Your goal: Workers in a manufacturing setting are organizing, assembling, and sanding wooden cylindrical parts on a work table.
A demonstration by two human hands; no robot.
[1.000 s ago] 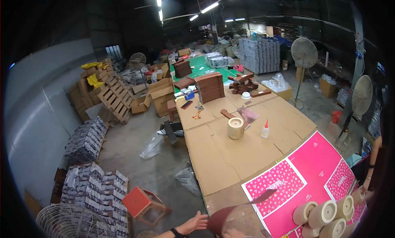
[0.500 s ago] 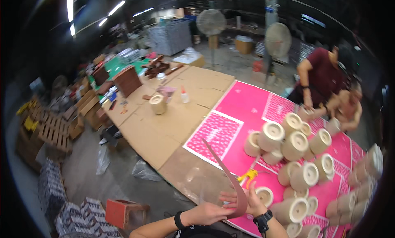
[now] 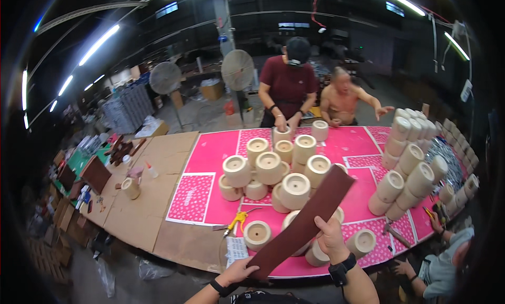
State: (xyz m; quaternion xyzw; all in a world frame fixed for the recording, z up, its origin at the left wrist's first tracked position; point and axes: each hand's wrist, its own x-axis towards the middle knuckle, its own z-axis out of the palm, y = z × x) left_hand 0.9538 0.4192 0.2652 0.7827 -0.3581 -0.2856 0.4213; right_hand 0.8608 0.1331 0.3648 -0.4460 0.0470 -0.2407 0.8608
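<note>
Spanning the head view from lower left to upper right, a dark brown strip (image 3: pixel 300 230) is held at a slant in front of the table (image 3: pixel 181 241), partly hiding the pale cylinders (image 3: pixel 295 192) behind it. Left hand (image 3: pixel 235 272): at the strip's lower end, fingers closed on it, little gap visible; black band (image 3: pixel 223 288) on the wrist. Right hand (image 3: pixel 330 238): along the strip's right-hand edge, farther up, thumb pressed flat on the face, fingers curled behind and mostly hidden; dark watch (image 3: pixel 342 270) on the wrist. Whether the strip touches any cylinder, cannot tell.

Same view, left of the strip: a yellow trigger-handled tool (image 3: pixel 238 221) lies near a single upright cylinder (image 3: pixel 258 234). Pink printed sheets (image 3: pixel 208 159) cover much of the table; brown cardboard (image 3: pixel 152 183) covers the left part, bearing a red-tipped bottle (image 3: pixel 152 170) and another cylinder (image 3: pixel 130 189).

Right side: stacked cylinders (image 3: pixel 410 185), and a hammer (image 3: pixel 396 235) by the near edge.

Across the table, a person in a maroon shirt (image 3: pixel 289 85) has one hand at a cylinder; a bare-chested person (image 3: pixel 342 101) sits beside, one arm extended.
</note>
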